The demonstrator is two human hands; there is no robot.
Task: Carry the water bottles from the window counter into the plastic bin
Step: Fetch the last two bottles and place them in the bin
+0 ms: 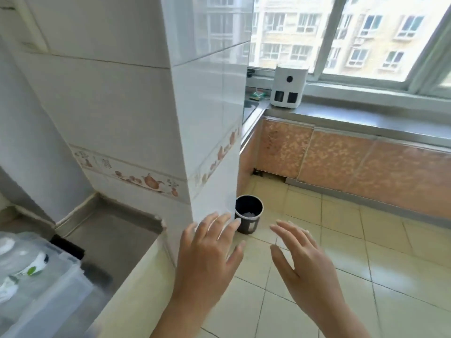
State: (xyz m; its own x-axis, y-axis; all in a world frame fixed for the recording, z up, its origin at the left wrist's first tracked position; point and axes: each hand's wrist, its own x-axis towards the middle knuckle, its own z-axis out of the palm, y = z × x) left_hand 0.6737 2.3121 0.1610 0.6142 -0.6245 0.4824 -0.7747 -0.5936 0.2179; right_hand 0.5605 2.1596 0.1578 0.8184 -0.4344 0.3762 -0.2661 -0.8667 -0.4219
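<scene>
A clear plastic bin [70,276] stands on the grey counter at the lower left, with clear water bottles [26,264] lying inside it. The window counter [353,118] runs along the far right under the window; no bottles show on its visible part. My left hand [207,259] and my right hand [305,267] hang in front of me over the floor, fingers spread, holding nothing. Both are to the right of the bin and well short of the window counter.
A white tiled pillar [195,118] stands between the two counters. A dark waste bin [249,217] sits on the floor at its foot. A white appliance [288,86] rests on the window counter's left end. Beige floor tiles [353,240] stretch to the right.
</scene>
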